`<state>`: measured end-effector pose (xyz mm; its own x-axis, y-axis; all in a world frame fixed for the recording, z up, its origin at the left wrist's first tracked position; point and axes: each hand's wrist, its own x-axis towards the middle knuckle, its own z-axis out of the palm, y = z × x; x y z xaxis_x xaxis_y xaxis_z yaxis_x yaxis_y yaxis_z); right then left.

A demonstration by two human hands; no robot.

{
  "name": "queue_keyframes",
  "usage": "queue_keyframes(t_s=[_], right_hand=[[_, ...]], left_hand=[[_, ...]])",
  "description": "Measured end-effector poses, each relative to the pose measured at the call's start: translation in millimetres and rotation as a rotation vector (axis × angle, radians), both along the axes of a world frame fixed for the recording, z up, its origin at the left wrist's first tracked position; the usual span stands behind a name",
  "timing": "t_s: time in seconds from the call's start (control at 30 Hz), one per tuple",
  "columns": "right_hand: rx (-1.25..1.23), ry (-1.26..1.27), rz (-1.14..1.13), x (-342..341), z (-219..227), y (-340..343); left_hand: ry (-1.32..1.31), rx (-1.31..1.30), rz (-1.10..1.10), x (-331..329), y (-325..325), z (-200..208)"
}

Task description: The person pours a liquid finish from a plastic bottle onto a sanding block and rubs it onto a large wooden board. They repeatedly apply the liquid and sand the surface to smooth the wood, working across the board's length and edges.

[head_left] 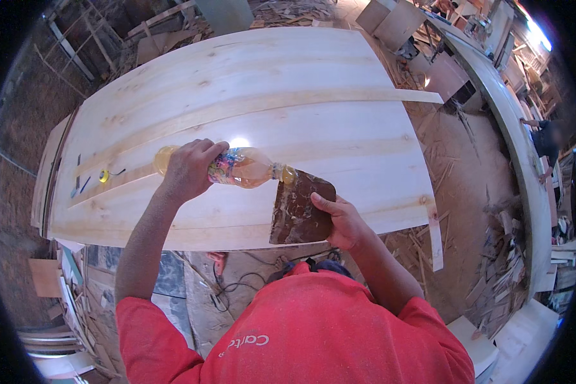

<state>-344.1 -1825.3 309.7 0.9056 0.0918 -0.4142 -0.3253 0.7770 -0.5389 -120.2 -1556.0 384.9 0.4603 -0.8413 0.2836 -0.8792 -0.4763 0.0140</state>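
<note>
A person wears a red T-shirt with short sleeves and white lettering; left hand and right hand are bare.

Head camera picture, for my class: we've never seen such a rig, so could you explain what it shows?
No machine here, just a person's two bare hands. A fisheye camera worn on the head looks down, so straight edges bend. The left hand grips a clear plastic bottle, lying nearly level, its neck end at the upper edge of a flat, dark brown piece held in the right hand. Beneath them is a large pale wooden panel. On it lie a long wooden strip and, at left, what looks like a yellow tape measure.
</note>
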Motion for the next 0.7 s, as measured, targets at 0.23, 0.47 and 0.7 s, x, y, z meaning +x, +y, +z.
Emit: queue_keyframes(t_s=[0.23,0.47,0.7], right_hand=[[0.025,0.014,-0.024,6,2,11],[-0.057,-0.055,0.097,18,5,12],[-0.586,-0.302,0.457,44,17,22]], left_hand=[[0.135,-0.094,0.072,-6,24,-23],[0.262,-0.169,0.105,-5,55,-64],[0.672,-0.481,0.100,-12,45,-81]])
